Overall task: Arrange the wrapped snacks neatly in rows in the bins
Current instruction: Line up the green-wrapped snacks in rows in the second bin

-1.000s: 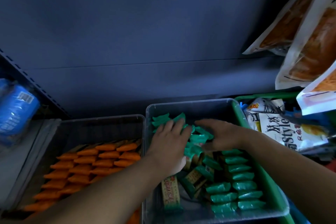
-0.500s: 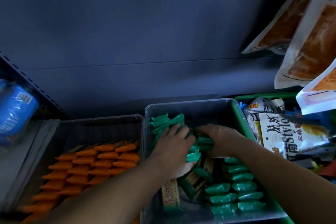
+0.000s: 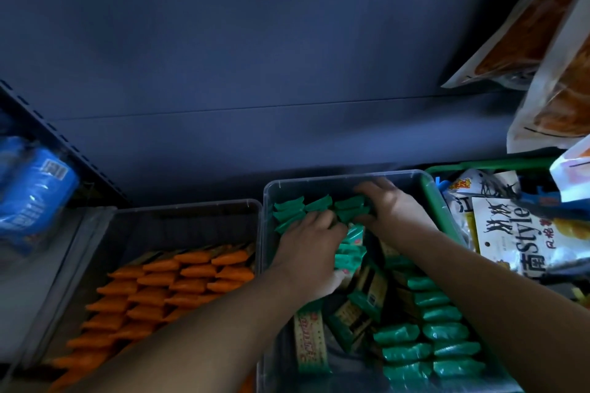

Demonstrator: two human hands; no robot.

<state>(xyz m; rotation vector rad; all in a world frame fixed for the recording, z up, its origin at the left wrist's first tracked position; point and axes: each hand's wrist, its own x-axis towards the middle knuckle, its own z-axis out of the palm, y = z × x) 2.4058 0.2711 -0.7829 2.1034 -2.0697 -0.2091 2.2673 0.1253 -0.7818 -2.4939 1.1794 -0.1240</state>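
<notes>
Against a dark blue back panel (image 3: 287, 73), in dim light, two clear bins stand side by side. Rows of orange wrapped snacks (image 3: 178, 284) fill the left bin (image 3: 191, 206). The right bin (image 3: 319, 181) holds green wrapped snacks (image 3: 427, 341), rowed at the far end and right side, jumbled centrally. The left hand (image 3: 311, 252) and right hand (image 3: 388, 206) both curl round far-row packets.

The left bin (image 3: 191, 206) sat just left of the right bin (image 3: 319, 180); a basket (image 3: 479, 166) of bags (image 3: 507, 239) stood further right. Snack rows (image 3: 178, 290) lay in the left bin. In the right bin, the left hand (image 3: 311, 252) and right hand (image 3: 388, 204) met at the far row (image 3: 316, 204), with a loose heap (image 3: 354, 306) nearer.
</notes>
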